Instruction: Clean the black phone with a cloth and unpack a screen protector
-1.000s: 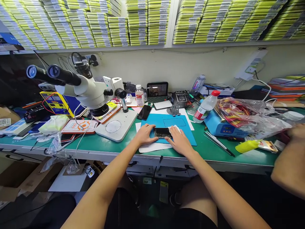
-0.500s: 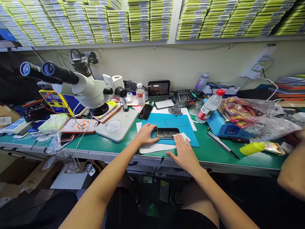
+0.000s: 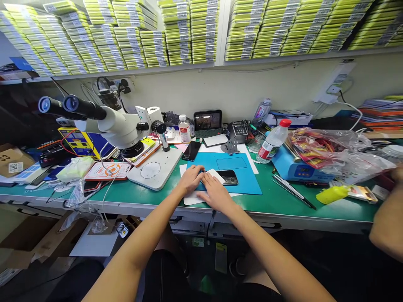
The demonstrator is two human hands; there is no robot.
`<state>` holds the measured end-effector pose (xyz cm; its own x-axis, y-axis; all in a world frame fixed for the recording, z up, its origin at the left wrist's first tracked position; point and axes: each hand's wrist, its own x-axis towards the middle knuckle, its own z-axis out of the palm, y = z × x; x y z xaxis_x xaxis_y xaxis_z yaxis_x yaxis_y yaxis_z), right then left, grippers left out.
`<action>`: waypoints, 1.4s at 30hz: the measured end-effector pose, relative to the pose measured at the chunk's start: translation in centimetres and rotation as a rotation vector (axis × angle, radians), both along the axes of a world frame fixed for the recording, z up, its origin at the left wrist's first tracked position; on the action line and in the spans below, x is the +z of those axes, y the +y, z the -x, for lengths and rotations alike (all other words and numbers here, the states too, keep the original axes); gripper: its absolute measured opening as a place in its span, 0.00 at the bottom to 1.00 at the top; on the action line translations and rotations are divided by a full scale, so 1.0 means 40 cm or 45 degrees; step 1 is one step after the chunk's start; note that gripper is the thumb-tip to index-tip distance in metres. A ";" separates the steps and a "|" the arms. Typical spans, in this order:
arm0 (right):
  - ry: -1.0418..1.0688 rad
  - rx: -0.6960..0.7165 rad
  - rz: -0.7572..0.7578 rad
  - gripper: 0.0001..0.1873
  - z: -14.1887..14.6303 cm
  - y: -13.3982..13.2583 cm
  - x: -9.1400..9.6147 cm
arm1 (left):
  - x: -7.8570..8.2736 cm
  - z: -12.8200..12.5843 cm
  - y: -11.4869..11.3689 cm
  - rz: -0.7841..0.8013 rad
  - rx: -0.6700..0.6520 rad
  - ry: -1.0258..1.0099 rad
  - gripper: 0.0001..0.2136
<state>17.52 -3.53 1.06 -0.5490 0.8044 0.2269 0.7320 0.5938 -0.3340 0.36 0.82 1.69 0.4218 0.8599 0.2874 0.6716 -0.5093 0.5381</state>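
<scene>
On a blue mat lies a dark, glossy phone, its left part hidden under my hands and a white cloth. My left hand grips the phone's left end, fingers curled at its edge. Close beside it, my right hand presses the folded white cloth onto the phone with its fingertips. The fingers of both hands nearly meet. A second black phone rests behind the mat's left corner.
A microscope stands to the left. Behind the mat are a small display and a bottle. Tweezers, a red-capped bottle and a yellow squeeze bottle are to the right. Another person's arm shows at far right.
My right hand has slid the white cloth leftward along the phone, from its right end to beside my left hand. The phone's right end is now uncovered. The view has shifted slightly.
</scene>
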 end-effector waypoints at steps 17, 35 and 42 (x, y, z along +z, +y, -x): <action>0.518 0.151 -0.188 0.15 -0.176 0.312 0.118 | 0.062 -0.083 0.187 0.031 -0.056 -0.341 0.17; -0.161 0.188 0.277 0.41 -0.406 0.387 0.058 | 0.029 -0.063 0.222 -0.631 0.016 0.196 0.14; -0.100 0.159 0.202 0.38 -0.404 0.390 0.035 | 0.010 -0.065 0.221 -0.544 -0.174 0.267 0.18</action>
<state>33.66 12.05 2.46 -0.6576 0.7513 0.0553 0.6835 0.6260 -0.3754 2.97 9.67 2.09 0.6089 0.6166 0.4990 0.6550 -0.7457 0.1222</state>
